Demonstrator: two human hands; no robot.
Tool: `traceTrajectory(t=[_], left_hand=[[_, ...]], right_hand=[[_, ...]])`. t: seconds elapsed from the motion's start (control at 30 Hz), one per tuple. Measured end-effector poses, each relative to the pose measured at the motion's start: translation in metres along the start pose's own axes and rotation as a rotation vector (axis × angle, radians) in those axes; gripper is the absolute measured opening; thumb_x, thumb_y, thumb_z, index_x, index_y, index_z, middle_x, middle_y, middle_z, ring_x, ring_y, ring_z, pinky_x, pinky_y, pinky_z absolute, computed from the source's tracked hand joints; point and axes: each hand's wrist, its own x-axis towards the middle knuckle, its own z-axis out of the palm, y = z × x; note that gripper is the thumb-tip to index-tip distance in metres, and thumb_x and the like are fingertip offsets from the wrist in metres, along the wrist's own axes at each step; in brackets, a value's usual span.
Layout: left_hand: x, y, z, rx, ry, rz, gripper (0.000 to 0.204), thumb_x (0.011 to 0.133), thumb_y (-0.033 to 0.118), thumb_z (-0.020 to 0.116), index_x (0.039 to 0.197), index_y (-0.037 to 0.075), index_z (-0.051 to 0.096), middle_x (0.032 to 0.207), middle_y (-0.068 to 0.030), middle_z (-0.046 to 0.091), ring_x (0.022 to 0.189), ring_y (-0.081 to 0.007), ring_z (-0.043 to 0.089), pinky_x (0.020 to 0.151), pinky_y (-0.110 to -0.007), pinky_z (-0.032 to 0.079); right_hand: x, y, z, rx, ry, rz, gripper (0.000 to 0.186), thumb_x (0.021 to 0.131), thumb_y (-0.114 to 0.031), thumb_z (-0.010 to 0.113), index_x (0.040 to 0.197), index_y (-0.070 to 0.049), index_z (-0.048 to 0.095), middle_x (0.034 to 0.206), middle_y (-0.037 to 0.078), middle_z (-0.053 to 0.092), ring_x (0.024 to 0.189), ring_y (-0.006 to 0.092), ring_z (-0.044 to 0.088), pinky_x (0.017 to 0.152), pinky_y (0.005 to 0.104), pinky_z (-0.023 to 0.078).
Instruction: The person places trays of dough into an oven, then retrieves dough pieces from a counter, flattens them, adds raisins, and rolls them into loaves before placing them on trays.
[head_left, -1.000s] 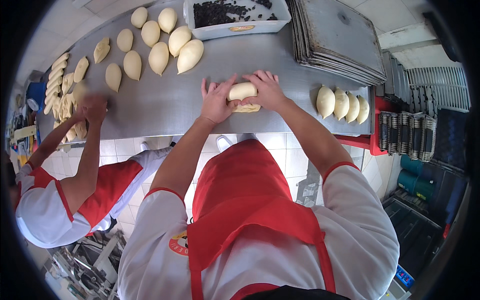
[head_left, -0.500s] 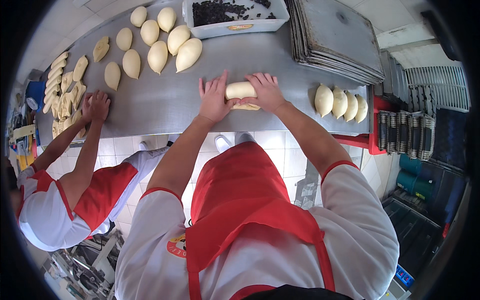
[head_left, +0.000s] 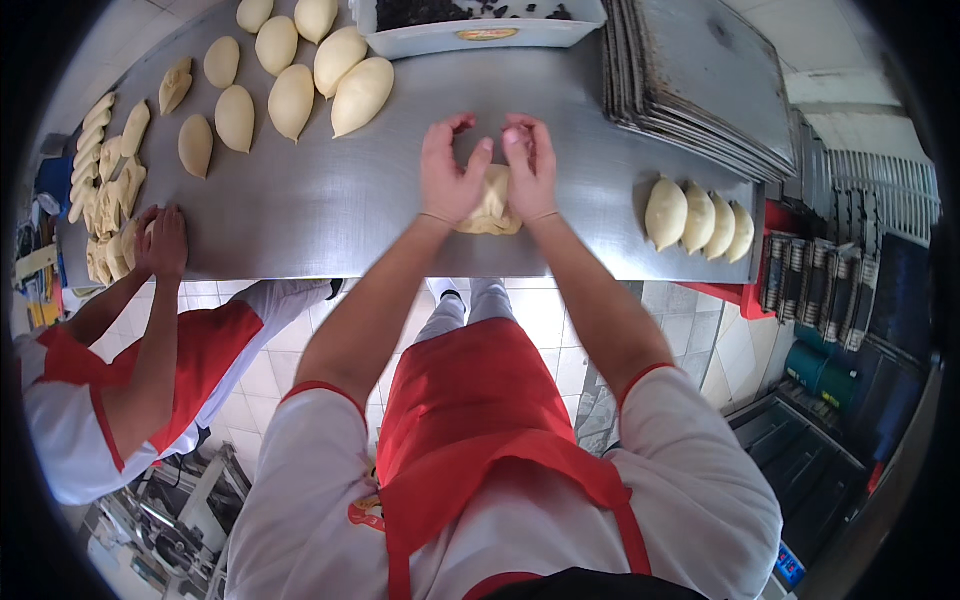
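A piece of pale dough (head_left: 492,207) lies on the steel worktable, uneven and folded over on top. Over its left side is my left hand (head_left: 453,170), fingers curved and apart, thumb pointing inward. My right hand (head_left: 530,168) mirrors it on the right, thumb near the other thumb and fingers bent. Neither hand grips anything that I can see; the dough shows between and below the palms. Whether the hands' edges touch it, I cannot tell. Four is not counted here: several shaped dough pieces (head_left: 666,214) sit in a row to the right.
Rounded dough pieces (head_left: 291,103) spread across the back left. A white tub (head_left: 480,42) of dark chunks stands behind, beside stacked metal trays (head_left: 700,85). At the left, a co-worker's hands (head_left: 160,242) are at twisted dough pieces (head_left: 122,190). The worktable (head_left: 330,215) ends just before me.
My hands have come off the rolled dough's ends and lifted, fingers curling inward. The dough now looks flatter and folded. The view has shifted slightly.
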Motion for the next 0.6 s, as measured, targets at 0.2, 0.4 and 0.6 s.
traceTrajectory(t=[0.2, 0.4, 0.6], left_hand=[[0.001, 0.015, -0.057, 0.689, -0.542, 0.138, 0.116, 0.081, 0.066, 0.078, 0.166, 0.003, 0.032, 0.173, -0.0233, 0.028, 0.164, -0.0413, 0.013, 0.13, -0.061, 0.003], [-0.027, 0.02, -0.064, 0.808, -0.558, 0.112, 0.1, 0.081, 0.059, 0.081, 0.157, 0.005, 0.045, 0.171, -0.0146, 0.037, 0.163, -0.0351, 0.021, 0.128, -0.066, 0.003], [-0.029, 0.019, -0.053, 0.688, -0.395, 0.159, 0.062, 0.085, 0.049, 0.082, 0.125, 0.008, 0.06, 0.163, -0.0084, 0.05, 0.159, -0.0308, 0.034, 0.127, -0.069, 0.004]], right_hand=[[-0.002, -0.04, -0.064, -1.096, -0.518, -0.385, 0.092, 0.08, -0.056, 0.086, 0.153, -0.01, 0.052, 0.16, 0.014, 0.045, 0.149, 0.0358, 0.04, 0.123, 0.0504, 0.029], [-0.038, -0.038, -0.07, -1.001, -0.674, -0.203, 0.095, 0.074, -0.062, 0.086, 0.15, -0.015, 0.056, 0.153, 0.009, 0.053, 0.147, 0.0331, 0.042, 0.121, 0.0511, 0.028], [-0.03, -0.037, -0.055, -1.132, -0.526, -0.353, 0.084, 0.078, -0.06, 0.084, 0.142, -0.012, 0.059, 0.129, 0.009, 0.059, 0.123, 0.0322, 0.053, 0.104, 0.0474, 0.037]])
